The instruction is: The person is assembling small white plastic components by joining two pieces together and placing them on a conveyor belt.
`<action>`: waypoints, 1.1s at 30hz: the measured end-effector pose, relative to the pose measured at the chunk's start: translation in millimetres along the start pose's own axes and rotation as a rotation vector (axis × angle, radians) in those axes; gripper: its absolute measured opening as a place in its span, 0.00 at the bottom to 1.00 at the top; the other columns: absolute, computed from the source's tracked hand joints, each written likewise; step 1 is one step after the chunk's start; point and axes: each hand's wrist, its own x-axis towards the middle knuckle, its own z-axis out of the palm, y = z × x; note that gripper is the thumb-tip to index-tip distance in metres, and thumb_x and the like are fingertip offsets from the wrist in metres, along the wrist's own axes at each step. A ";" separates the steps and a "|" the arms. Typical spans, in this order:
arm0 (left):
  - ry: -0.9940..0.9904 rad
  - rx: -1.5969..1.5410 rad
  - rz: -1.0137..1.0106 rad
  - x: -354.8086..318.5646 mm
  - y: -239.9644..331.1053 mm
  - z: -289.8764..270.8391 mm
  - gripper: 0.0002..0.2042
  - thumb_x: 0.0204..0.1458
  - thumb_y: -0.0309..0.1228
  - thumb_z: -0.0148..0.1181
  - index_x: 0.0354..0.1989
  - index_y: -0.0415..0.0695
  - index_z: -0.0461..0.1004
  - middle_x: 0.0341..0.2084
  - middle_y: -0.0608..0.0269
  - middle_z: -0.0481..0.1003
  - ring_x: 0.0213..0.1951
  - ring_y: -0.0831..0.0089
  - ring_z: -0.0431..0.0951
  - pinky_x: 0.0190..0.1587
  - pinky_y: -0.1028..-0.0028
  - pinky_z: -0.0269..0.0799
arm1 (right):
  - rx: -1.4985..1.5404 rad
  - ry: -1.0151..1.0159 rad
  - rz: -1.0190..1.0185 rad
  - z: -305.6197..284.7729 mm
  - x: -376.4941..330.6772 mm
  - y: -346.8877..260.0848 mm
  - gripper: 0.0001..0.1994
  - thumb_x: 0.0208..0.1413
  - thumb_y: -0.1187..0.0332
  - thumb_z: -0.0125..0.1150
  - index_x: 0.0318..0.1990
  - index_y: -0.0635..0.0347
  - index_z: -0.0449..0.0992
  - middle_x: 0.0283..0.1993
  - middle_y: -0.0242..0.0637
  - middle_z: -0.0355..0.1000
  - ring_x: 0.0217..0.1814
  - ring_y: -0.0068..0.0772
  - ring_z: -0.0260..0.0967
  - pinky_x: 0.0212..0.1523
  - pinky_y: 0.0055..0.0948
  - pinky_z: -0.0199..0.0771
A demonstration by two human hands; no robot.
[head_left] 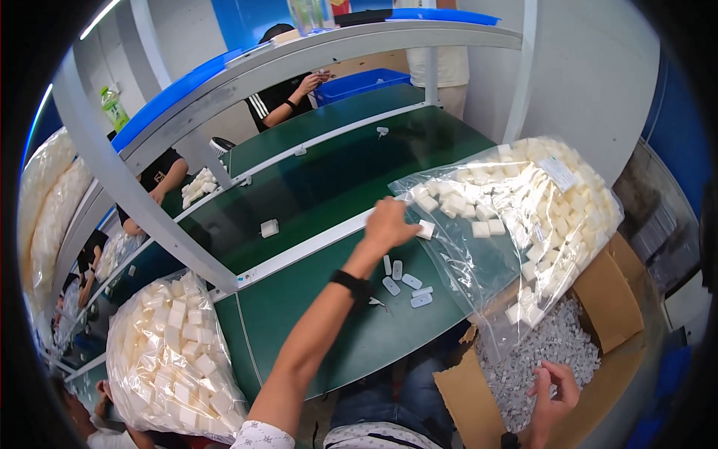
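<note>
My left hand point(389, 226) reaches over the green table beside the mouth of a clear plastic bag point(479, 258). Its thumb stands apart from the fingers, close by a white block point(425, 229); whether they touch I cannot tell. More cream-white blocks point(490, 227) fill the bag. Several light grey oblong pieces point(411, 281) lie on the table, with a small white piece point(377, 301) closer to me. Over a cardboard box point(458, 400) of small grey parts point(516, 374), my right hand point(555, 391) is closed with curled fingers; anything in them is too small to make out.
A full bag of white blocks point(176, 352) leans at the table's left end. Beyond a white rail point(314, 251), a dark green belt point(329, 187) carries a white block point(269, 228). A metal shelf frame point(142, 176) rises at left. Other people work across the belt and at left.
</note>
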 end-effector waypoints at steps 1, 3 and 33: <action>0.053 -0.003 0.099 6.3 13.5 21.5 0.31 0.40 0.50 0.75 0.46 0.36 0.79 0.48 0.45 0.75 0.53 0.51 0.75 0.52 0.58 0.74 | -0.031 0.015 -0.039 -7.4 -3.9 4.5 0.05 0.60 0.80 0.58 0.41 0.70 0.77 0.35 0.41 0.75 0.23 0.24 0.70 0.23 0.19 0.68; -0.032 -0.022 0.093 13.3 37.1 36.9 0.35 0.40 0.53 0.75 0.48 0.35 0.77 0.51 0.43 0.72 0.55 0.50 0.73 0.53 0.57 0.74 | -0.066 0.032 -0.071 -15.4 -4.2 1.7 0.04 0.60 0.79 0.58 0.41 0.70 0.77 0.35 0.42 0.74 0.23 0.24 0.69 0.22 0.19 0.67; -0.252 -1.266 0.056 -179.8 163.0 -2.3 0.14 0.71 0.39 0.43 0.43 0.41 0.70 0.34 0.64 0.69 0.26 0.82 0.67 0.19 0.82 0.65 | -0.814 -0.029 0.396 -68.5 140.0 248.5 0.07 0.51 0.62 0.65 0.30 0.50 0.86 0.29 0.36 0.82 0.33 0.40 0.82 0.37 0.34 0.80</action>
